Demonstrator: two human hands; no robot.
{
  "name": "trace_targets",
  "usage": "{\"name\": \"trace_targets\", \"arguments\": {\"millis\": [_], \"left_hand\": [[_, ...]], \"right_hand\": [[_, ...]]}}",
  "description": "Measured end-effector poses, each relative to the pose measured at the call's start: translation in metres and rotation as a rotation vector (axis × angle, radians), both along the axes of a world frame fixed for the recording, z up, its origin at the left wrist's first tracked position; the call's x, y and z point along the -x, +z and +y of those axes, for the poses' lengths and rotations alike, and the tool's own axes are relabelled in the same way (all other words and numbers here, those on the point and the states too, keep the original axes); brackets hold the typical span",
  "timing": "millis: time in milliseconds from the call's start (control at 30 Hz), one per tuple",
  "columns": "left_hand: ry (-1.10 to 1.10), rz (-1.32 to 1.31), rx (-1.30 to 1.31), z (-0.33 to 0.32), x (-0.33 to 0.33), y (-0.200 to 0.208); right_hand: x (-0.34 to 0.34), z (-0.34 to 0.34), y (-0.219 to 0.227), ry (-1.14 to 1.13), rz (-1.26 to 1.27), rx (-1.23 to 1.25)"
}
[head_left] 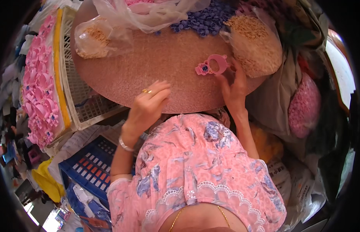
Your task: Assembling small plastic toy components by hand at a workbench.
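Though flanked at one end by right hand (235,89), thumb and fingers set about it, firm clamp impossible to tell: pink ring-ended piece (209,66) with blue insert (204,68), over bench (156,69), just left of those fingertips. Step, as judged: handling one piece. Next move, presumably: calling for a light pinch on thin rim. Left hand (146,101): empty, fingers loosely extended. Just beyond right hand: bag of pale bits (259,52). Well left of left hand: stacked pink pieces (41,91).
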State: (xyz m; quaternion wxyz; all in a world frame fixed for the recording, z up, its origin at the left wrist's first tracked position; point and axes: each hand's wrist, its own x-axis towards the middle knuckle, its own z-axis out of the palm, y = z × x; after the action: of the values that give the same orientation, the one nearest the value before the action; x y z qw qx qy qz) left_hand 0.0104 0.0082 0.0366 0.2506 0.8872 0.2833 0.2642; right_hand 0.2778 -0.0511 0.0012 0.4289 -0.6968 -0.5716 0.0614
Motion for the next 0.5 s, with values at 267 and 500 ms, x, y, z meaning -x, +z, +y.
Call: {"name": "trace_targets", "arguments": {"millis": [267,500], "left_hand": [[0.204,-0.118,-0.066,0.002,-0.065,-0.034],[0.331,-0.076,0.022,0.001,-0.038,-0.045]], "right_hand": [[0.015,0.022,-0.011,0.032,0.253,0.105],[0.052,0.027,-0.003,0.23,0.183,0.147]]}}
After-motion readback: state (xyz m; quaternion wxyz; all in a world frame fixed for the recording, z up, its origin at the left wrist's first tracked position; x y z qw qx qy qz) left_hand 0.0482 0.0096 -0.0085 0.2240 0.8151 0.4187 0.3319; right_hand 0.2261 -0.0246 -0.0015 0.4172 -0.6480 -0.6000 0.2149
